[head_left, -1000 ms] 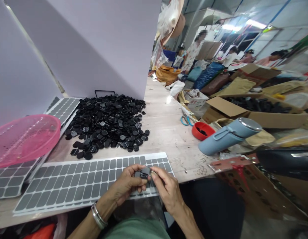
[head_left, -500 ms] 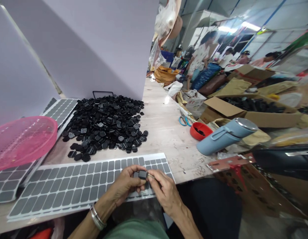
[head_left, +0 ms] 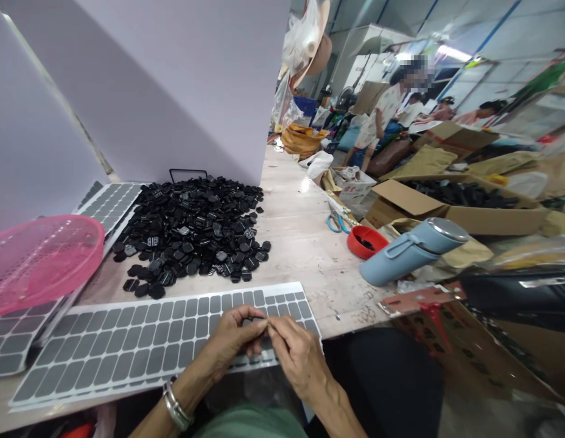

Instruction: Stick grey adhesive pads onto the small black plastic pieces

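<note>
Over the front edge of the sticker sheet (head_left: 131, 340), my left hand (head_left: 234, 337) is closed in a pinch, with a silver bangle on its wrist. My right hand (head_left: 298, 356) meets it fingertip to fingertip, also pinched. The small black plastic piece seen in my left fingers a moment ago is now mostly hidden by the fingers. What my right fingertips grip is too small to make out. The sheet carries rows of grey rounded rectangles on white backing. Beyond it lies a heap of small black plastic pieces (head_left: 191, 225).
A pink basket (head_left: 45, 261) stands at left on more sheets. To the right are blue-handled scissors (head_left: 338, 222), a red bowl (head_left: 367, 242) with dark bits and a tilted blue flask (head_left: 413, 250). An open carton (head_left: 492, 218) stands beyond. People are in the background.
My fingertips have come together and turned, so the black piece's face no longer shows. My right hand has shifted slightly left. A person in the background has moved right.
</note>
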Available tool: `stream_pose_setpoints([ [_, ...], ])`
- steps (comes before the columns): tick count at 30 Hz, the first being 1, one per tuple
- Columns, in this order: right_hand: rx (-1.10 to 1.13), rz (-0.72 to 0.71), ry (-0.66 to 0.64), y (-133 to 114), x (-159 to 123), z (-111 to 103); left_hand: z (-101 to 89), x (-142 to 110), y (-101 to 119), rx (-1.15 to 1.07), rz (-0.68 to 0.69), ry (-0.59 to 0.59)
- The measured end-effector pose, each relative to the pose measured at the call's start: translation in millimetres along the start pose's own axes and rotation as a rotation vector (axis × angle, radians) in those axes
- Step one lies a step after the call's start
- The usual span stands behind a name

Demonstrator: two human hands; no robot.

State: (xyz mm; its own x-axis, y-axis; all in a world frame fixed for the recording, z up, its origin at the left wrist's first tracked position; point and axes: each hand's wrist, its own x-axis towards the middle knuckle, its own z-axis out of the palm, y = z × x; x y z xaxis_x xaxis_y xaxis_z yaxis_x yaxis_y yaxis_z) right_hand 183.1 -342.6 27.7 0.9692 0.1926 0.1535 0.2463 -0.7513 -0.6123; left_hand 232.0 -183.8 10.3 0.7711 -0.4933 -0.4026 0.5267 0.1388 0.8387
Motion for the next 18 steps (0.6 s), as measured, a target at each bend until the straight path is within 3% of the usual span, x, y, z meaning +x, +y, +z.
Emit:
stream_pose_setpoints([
  [3, -0.154, 0.062, -0.034, 9, 2, -5, -10.3, 2, 4, 0.208, 0.089, 0.123],
  [5, -0.287, 0.165, 0.009, 19, 7, -12, -19.1, 1, 13, 0.342, 0.169, 0.230],
  [7, -0.377, 0.227, 0.050, 26, 16, -20, -25.5, 1, 21, 0.459, 0.214, 0.265],
  [10, -0.456, 0.191, -0.002, 27, 34, -23, -26.3, 3, 26, 0.671, 0.256, 0.216],
  [15, -0.529, 0.117, -0.077, 17, 59, -9, -20.2, 15, 11, 1.066, 0.402, 0.095],
  [18, -0.530, 0.085, -0.099, 19, 64, -2, -19.8, 19, 7, 1.196, 0.404, 0.019],
])
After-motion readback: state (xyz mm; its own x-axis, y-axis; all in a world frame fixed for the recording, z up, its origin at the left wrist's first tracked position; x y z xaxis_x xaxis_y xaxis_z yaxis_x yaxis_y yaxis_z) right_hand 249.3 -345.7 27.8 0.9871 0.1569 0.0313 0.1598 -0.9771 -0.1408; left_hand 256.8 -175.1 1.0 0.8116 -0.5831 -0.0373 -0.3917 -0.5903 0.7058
